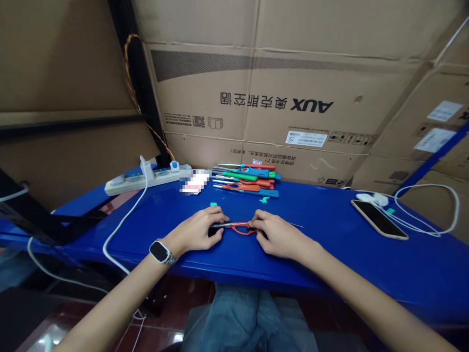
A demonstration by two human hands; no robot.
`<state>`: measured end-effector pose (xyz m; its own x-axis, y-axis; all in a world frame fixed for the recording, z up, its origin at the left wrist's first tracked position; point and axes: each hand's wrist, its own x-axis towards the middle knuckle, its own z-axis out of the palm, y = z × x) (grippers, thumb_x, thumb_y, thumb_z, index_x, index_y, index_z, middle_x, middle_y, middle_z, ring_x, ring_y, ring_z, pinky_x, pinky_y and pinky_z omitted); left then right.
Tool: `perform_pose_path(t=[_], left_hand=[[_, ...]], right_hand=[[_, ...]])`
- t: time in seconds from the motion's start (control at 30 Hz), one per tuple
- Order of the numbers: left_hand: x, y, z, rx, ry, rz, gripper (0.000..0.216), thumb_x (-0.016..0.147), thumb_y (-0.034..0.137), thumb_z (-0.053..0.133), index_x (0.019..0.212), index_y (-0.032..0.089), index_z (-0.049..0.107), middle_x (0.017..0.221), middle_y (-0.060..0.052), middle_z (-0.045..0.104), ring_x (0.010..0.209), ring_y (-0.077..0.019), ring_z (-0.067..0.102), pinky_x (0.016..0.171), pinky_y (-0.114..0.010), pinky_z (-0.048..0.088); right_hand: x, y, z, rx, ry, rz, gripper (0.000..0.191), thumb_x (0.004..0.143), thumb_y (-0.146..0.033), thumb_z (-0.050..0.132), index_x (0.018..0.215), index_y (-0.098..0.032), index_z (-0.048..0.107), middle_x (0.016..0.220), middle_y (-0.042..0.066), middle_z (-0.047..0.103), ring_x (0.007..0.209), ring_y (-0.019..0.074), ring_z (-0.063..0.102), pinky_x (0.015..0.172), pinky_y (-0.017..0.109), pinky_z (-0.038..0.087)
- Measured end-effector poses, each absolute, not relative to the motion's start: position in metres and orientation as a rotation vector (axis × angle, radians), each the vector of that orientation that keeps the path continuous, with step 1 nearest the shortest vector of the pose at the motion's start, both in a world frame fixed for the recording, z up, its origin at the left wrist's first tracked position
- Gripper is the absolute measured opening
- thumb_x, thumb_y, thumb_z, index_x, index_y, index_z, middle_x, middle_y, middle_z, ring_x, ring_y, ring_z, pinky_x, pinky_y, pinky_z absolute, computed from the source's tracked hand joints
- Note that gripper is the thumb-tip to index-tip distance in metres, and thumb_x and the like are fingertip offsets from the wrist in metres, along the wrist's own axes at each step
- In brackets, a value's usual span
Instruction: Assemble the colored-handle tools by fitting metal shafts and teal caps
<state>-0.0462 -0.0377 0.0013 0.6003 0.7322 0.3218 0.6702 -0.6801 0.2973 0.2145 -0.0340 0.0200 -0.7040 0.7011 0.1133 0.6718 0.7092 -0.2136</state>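
Near the front of the blue table, both hands are on one long-nosed gas lighter point(240, 225) with an orange trigger guard, lying crosswise. Its dark, silvery nose end is gripped by my left hand point(201, 228), fingers closed around it. My right hand point(273, 232) pinches the orange body just right of the guard, hiding the rest of it. A thin metal rod point(296, 225) sticks out beyond my right hand; whether it is held or lies on the table, I cannot tell. Behind my hands, several lighters point(249, 183) in orange, green, blue and red lie in a pile.
A white power strip point(161, 176) with a plugged-in cable stands back left. Small green pieces point(264, 200) lie before the pile. At right are a phone point(379, 218) and a white charging cable point(417, 222). A large cardboard box point(278, 73) walls the back.
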Motion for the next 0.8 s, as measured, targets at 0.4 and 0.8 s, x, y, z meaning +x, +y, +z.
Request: perform_pose_path(t=[0.4, 0.8], left_hand=[[-0.047, -0.036, 0.0, 2.647, 1.118, 0.699, 0.024, 0.094, 0.018, 0.051, 0.105, 0.02, 0.071, 0.099, -0.006, 0.065, 0.091, -0.0186, 0.062, 0.086, -0.03, 0.05], [-0.047, -0.032, -0.004, 2.595, 1.068, 0.741, 0.024, 0.098, 0.021, 0.048, 0.109, 0.021, 0.069, 0.101, -0.006, 0.062, 0.092, -0.0172, 0.062, 0.085, -0.029, 0.05]], right_hand=[[0.198, -0.03, 0.035, -1.054, -2.688, 0.138, 0.026, 0.096, -0.025, 0.053, 0.113, -0.018, 0.07, 0.113, 0.011, 0.062, 0.09, 0.02, 0.062, 0.084, 0.034, 0.043], [0.176, 0.004, -0.005, -0.877, -2.355, 0.657, 0.014, 0.085, -0.011, 0.062, 0.088, -0.016, 0.075, 0.078, 0.001, 0.063, 0.062, 0.0091, 0.053, 0.062, 0.022, 0.04]])
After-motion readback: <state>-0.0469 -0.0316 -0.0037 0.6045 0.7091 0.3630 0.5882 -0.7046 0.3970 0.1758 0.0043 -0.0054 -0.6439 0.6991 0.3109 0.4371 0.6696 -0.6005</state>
